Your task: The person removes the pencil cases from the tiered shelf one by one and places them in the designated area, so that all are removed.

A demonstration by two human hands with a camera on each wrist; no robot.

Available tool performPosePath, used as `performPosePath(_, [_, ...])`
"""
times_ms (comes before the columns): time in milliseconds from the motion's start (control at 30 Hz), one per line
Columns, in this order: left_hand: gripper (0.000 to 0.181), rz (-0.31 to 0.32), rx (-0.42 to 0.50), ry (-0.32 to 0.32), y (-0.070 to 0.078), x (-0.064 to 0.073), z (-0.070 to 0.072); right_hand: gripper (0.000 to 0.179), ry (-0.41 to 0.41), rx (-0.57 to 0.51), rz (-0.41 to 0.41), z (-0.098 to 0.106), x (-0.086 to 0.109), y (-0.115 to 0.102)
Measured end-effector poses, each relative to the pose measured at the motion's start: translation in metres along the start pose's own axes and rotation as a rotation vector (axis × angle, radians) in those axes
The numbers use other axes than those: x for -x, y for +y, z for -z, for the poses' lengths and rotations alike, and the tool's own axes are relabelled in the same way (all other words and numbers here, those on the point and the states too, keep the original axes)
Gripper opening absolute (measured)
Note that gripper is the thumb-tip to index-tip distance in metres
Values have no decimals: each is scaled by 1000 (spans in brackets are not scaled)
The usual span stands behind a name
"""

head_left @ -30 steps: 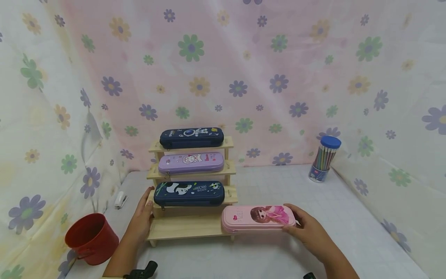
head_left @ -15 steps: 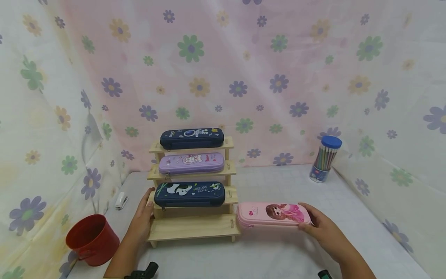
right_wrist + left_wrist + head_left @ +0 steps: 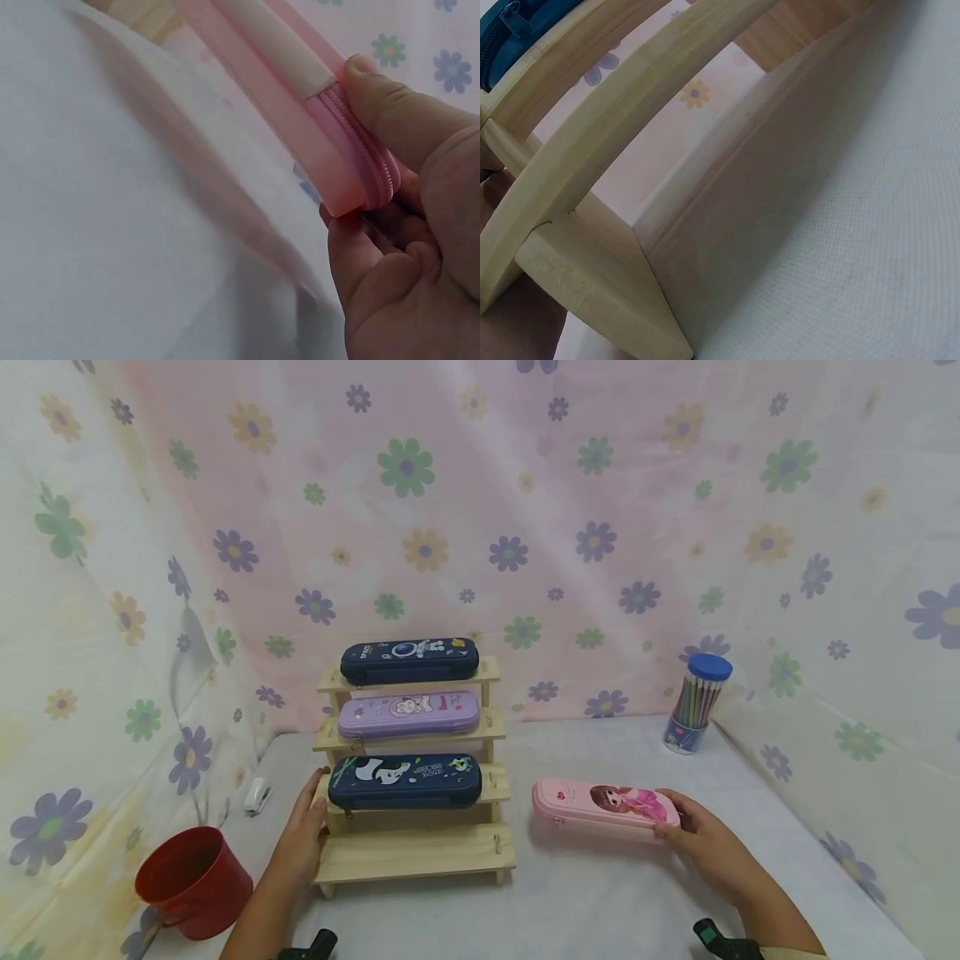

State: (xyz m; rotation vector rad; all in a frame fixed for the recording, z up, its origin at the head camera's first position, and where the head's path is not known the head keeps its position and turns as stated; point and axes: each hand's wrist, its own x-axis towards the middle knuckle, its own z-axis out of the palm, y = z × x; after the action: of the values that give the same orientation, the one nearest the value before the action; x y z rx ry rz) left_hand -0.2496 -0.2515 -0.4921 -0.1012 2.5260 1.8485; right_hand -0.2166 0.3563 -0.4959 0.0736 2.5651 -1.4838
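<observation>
Right hand point(image 3: 711, 842): pinches the far end of one pink pencil case point(image 3: 606, 806), probably to leave its length free; case raised off the table point(image 3: 585, 906), just past three o'clock from the rack point(image 3: 416, 853).
Left hand point(image 3: 302, 828): at the rack's nine o'clock end, seemingly steadying it; finger closure cannot be told.
Astronaut case point(image 3: 409, 662), purple case point(image 3: 408, 714), panda case point(image 3: 405, 782): one per step, apparently so each lid shows.
Red mug point(image 3: 193, 883): rack's eight o'clock.

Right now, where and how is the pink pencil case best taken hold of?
The pink pencil case is probably best pinched across its narrow right end, coming from the right: its length points toward the wooden rack, and the right hand holds it there.
</observation>
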Motion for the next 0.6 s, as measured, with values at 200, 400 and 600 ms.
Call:
performPosePath(200, [58, -11, 12, 0, 1, -1, 0, 101, 0, -51, -45, 4, -20, 11])
performPosePath(400, [59, 14, 5, 1, 1, 0, -1, 95, -23, -173, -33, 6, -40, 17])
performPosePath(600, [58, 19, 4, 6, 0, 2, -1, 96, -21, -99, -45, 8, -61, 13])
